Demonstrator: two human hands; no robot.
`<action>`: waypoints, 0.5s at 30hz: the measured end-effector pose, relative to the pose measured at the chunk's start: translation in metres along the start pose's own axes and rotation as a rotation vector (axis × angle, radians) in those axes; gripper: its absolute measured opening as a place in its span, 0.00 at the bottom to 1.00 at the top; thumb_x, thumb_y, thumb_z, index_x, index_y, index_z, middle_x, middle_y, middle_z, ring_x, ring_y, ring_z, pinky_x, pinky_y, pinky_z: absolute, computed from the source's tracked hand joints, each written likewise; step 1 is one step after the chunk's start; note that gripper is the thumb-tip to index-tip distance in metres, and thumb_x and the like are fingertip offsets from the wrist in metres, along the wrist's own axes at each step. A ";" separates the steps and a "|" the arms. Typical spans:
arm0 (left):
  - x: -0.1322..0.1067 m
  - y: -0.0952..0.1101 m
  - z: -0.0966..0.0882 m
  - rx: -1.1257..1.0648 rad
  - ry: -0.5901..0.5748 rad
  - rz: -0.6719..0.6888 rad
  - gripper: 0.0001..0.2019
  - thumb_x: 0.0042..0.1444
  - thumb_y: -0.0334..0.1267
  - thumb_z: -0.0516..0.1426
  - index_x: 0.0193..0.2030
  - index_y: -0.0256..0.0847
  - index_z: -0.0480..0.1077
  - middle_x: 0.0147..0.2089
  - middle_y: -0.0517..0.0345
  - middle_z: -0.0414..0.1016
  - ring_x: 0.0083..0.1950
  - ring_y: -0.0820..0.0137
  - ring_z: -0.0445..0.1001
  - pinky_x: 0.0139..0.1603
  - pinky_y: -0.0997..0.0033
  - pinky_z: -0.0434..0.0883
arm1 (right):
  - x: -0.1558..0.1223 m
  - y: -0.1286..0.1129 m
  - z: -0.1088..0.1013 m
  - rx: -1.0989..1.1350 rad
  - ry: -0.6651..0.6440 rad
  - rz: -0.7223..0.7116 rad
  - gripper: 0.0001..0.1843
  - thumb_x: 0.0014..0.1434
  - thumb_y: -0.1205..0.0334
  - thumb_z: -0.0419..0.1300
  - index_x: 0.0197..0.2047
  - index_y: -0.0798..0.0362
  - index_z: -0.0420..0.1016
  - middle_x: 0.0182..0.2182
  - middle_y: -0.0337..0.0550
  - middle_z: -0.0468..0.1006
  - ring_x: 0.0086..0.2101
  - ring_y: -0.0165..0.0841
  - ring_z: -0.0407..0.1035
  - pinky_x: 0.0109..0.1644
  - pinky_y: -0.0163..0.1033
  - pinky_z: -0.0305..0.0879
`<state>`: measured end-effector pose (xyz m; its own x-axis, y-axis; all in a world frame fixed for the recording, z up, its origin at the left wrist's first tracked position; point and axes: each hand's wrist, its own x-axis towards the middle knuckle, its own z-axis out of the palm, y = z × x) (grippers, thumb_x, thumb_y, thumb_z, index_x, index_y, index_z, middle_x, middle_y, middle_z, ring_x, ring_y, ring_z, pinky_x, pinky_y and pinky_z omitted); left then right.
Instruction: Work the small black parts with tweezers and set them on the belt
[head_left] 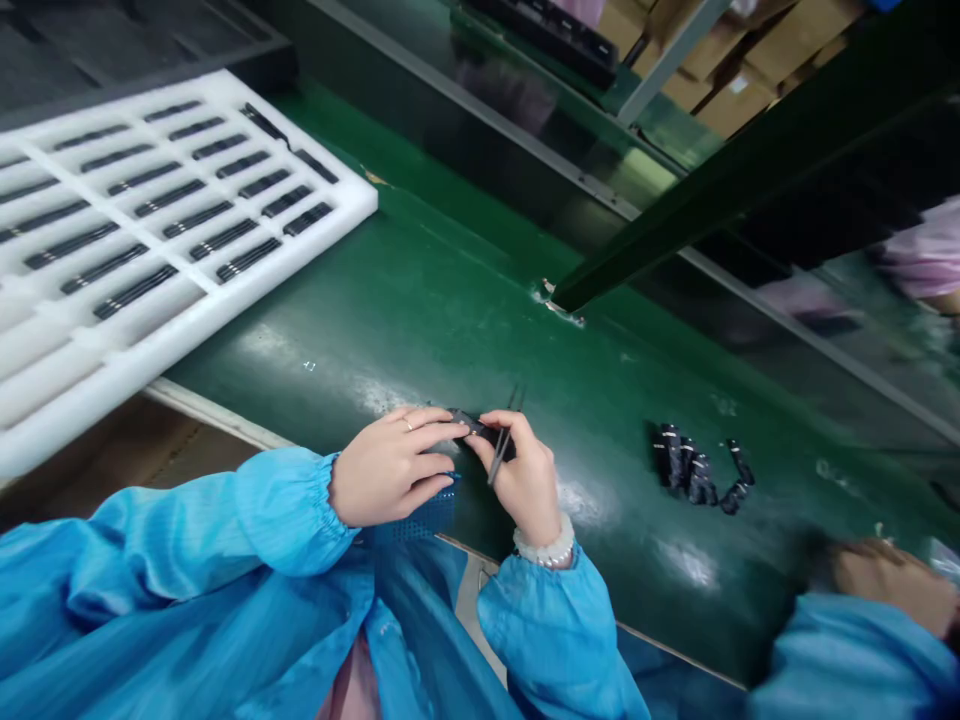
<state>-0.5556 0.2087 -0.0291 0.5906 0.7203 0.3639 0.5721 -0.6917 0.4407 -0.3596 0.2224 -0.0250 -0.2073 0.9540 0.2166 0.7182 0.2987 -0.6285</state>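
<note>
Over the front edge of the green table, my left hand (pixel 399 465) has its fingertips on one end of a small, dark, elongated part (pixel 466 421). Its other fingers stretch out beside it. My right hand (pixel 523 468) pinches the opposite end of this part between thumb and fingers. Tweezers (pixel 504 440) also sit in my right hand, their tips pointing up and away from me. Much of the dark part is covered by my fingers, so its exact kind cannot be made out. A blue mesh piece (pixel 429 515) lies just below my left hand.
A white foam tray (pixel 341 210) with rows of black strips in its slots stands at left. Several small black bundled pieces (pixel 697 470) lie on the green table (pixel 420 300) to the right. A dark post (pixel 645 240) rises behind. A co-worker's blue sleeve (pixel 855 650) is at lower right.
</note>
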 end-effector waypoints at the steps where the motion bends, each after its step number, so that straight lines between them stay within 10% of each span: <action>1: -0.001 0.001 -0.001 0.002 0.004 -0.002 0.10 0.61 0.38 0.53 0.36 0.41 0.75 0.57 0.56 0.70 0.59 0.61 0.66 0.55 0.58 0.67 | 0.000 -0.002 0.003 0.012 -0.002 -0.025 0.07 0.58 0.60 0.59 0.40 0.50 0.71 0.32 0.38 0.78 0.33 0.29 0.74 0.38 0.32 0.70; 9: -0.001 0.000 0.000 0.065 -0.025 0.009 0.11 0.61 0.37 0.53 0.33 0.39 0.75 0.60 0.55 0.68 0.61 0.58 0.64 0.56 0.56 0.67 | -0.004 0.003 0.012 -0.081 0.155 -0.236 0.04 0.60 0.64 0.58 0.40 0.51 0.70 0.38 0.43 0.80 0.38 0.30 0.76 0.41 0.33 0.72; 15: 0.001 -0.001 0.005 0.087 -0.055 0.066 0.10 0.61 0.37 0.53 0.38 0.40 0.76 0.58 0.55 0.69 0.63 0.59 0.62 0.57 0.57 0.64 | -0.006 0.002 0.010 0.043 0.202 -0.049 0.03 0.60 0.63 0.58 0.38 0.51 0.68 0.29 0.36 0.78 0.27 0.26 0.75 0.32 0.29 0.71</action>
<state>-0.5525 0.2095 -0.0334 0.6576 0.6709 0.3427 0.5767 -0.7410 0.3439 -0.3637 0.2173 -0.0353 -0.1012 0.9151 0.3904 0.6807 0.3499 -0.6436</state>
